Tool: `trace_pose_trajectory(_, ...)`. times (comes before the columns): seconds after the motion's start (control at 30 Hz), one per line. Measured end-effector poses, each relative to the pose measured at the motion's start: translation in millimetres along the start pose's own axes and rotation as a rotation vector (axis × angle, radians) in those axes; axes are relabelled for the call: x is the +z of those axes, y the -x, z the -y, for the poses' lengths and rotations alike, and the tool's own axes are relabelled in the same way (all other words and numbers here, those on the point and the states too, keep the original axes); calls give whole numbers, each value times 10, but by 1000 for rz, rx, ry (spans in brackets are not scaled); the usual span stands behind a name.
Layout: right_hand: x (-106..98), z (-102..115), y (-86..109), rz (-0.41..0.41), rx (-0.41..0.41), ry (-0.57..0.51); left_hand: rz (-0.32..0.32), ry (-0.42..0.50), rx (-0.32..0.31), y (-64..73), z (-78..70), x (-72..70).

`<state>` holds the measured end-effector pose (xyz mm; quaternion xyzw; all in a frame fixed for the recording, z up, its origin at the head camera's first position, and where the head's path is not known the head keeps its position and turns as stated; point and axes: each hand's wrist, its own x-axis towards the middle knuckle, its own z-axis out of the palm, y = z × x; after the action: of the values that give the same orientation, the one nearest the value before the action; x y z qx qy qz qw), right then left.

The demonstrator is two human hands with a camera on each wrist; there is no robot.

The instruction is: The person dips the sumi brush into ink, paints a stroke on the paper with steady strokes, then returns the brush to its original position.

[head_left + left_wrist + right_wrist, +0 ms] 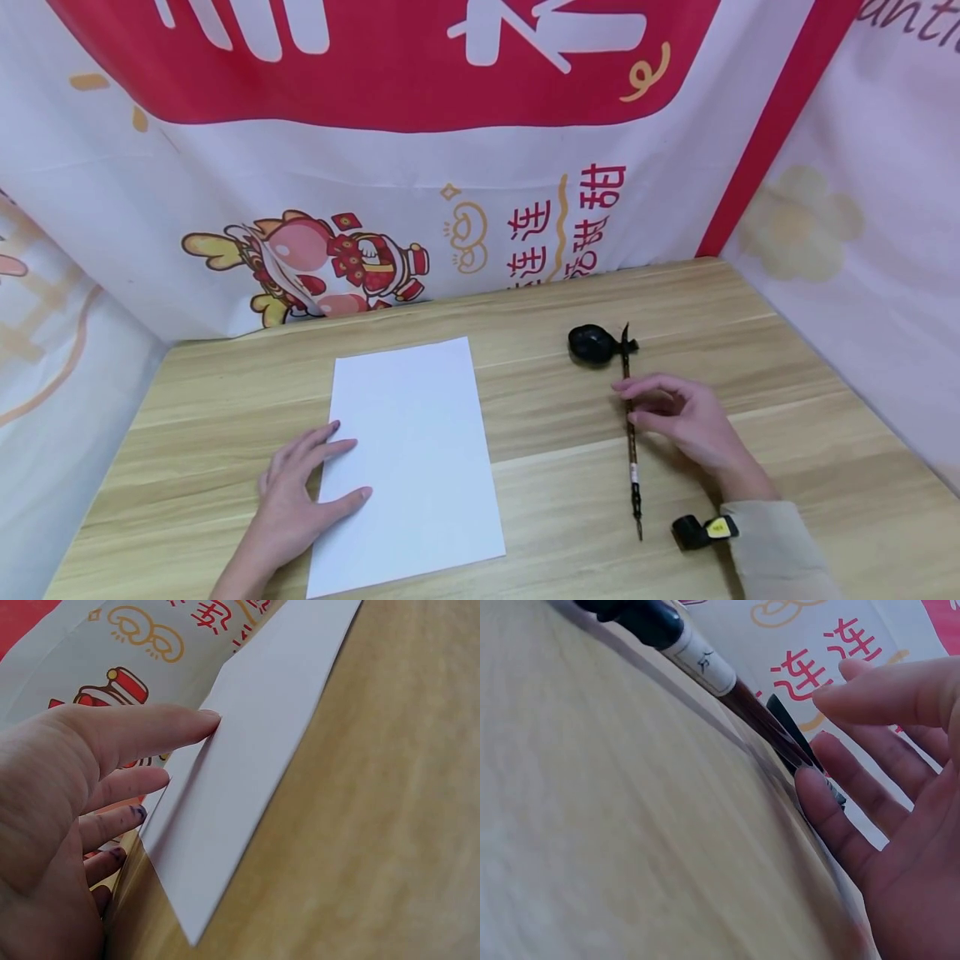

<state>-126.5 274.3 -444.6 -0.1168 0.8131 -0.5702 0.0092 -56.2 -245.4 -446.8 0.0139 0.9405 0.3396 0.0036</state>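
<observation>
A writing brush [633, 450] with a brown handle and white label lies upright in the head view, dark tip toward the wall. Its tip end crosses the stub of a glossy black rounded dish [591, 344]. My right hand [693, 421] is at the brush's middle, fingers relaxed, one across the handle and another right beside it. Close up in the right wrist view, the labelled brush [705, 664] runs behind a fingertip. On the left edge of a blank white sheet of paper [412, 467] rests my left hand [292, 492], fingers spread, some tips stained dark.
The wooden table [555, 508] meets a printed cloth backdrop [480, 158] at the back and more cloth at the sides. A small black device with a yellow label [720, 528] sits against the right sleeve [780, 546].
</observation>
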Motion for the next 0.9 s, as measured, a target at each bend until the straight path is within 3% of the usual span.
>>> trace_pose_trajectory(0.43,78,83,-34,43,46,206,4,2,-1,-5,8,4)
trace_pose_trajectory(0.9,75,75,-57,92,-26,245,1,-4,3,-14,14,9)
